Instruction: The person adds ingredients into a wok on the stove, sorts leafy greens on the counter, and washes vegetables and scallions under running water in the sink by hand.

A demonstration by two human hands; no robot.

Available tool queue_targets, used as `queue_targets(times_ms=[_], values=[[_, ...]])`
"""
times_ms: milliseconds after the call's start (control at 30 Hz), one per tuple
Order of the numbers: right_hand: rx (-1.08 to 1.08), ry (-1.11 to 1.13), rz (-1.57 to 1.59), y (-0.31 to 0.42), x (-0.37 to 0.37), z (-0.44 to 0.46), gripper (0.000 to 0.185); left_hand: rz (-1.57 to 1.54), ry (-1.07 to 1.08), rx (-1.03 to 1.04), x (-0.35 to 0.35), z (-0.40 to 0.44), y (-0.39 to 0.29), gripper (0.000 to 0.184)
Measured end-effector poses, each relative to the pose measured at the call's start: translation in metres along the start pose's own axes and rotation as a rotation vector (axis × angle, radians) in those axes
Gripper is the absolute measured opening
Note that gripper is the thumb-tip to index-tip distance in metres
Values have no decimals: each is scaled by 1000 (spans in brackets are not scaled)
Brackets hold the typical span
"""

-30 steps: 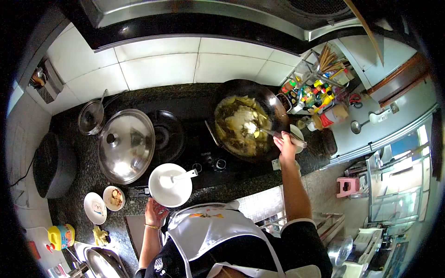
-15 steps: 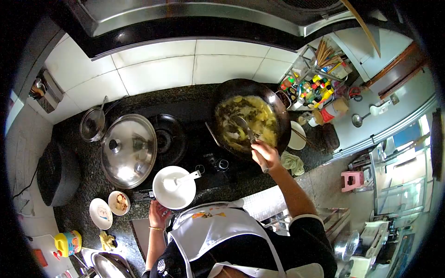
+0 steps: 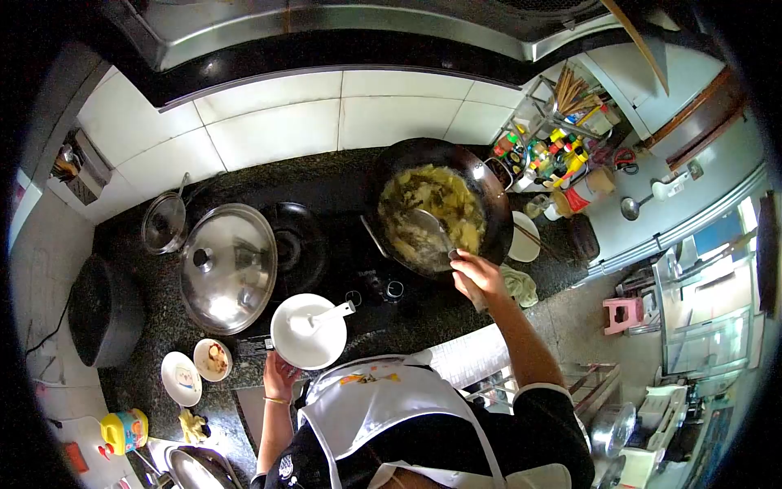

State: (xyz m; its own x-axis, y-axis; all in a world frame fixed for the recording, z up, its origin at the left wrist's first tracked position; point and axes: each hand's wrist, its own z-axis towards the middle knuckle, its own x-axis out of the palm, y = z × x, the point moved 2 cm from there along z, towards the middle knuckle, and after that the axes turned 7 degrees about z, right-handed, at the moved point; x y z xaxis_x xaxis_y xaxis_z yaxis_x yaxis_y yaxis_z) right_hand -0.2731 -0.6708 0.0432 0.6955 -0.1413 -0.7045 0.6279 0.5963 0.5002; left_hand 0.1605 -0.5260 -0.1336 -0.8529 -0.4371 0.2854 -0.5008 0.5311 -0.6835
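Closed around the brown handle of a metal spatula (image 3: 447, 242), the right hand (image 3: 479, 279) is held at the near edge of the wok (image 3: 497, 216). The left hand (image 3: 281, 375) has its fingers at the near side of a white bowl (image 3: 292, 346); whether they grip it or only support it cannot be told.

The spatula slants from the hand into the wok, its rounded head partly sunk in the food (image 3: 444, 196), a mass of yellow-green pieces in liquid. The wok sits on the right-hand part of a black cooktop (image 3: 346, 244), with a looped handle on its left side. Inside the white bowl, which is near the front edge of the counter, a white spoon (image 3: 336, 311) leans with its handle over the rim.

Left of the wok is a bare burner (image 3: 289, 248), and beside it lies a domed steel lid (image 3: 240, 281), knob up. A strainer (image 3: 165, 224) rests behind the lid. In front of the lid are a small bowl (image 3: 201, 367) holding reddish and pale bits and, just beside it, a shallow white dish (image 3: 177, 375).

Right of the wok, a white plate (image 3: 520, 250) has chopsticks (image 3: 529, 236) across it, and a pale cloth (image 3: 521, 287) lies nearby. Condiment bottles (image 3: 562, 159) crowd the back corner. Farther out, a yellow jug (image 3: 126, 432) stands at lower left and a pink stool (image 3: 624, 314) on the floor at right.
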Motion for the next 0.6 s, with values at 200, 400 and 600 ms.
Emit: queue_targets(times_ms=[200, 400, 600], values=[[-3, 137, -19, 19, -2, 5, 23, 24, 15, -7, -7, -4, 3, 40], [25, 181, 10, 12, -4, 18, 24, 26, 8, -4, -9, -3, 6, 41], [-68, 54, -297, -41, 11, 32, 33, 27, 18, 12, -11, -6, 1, 48]])
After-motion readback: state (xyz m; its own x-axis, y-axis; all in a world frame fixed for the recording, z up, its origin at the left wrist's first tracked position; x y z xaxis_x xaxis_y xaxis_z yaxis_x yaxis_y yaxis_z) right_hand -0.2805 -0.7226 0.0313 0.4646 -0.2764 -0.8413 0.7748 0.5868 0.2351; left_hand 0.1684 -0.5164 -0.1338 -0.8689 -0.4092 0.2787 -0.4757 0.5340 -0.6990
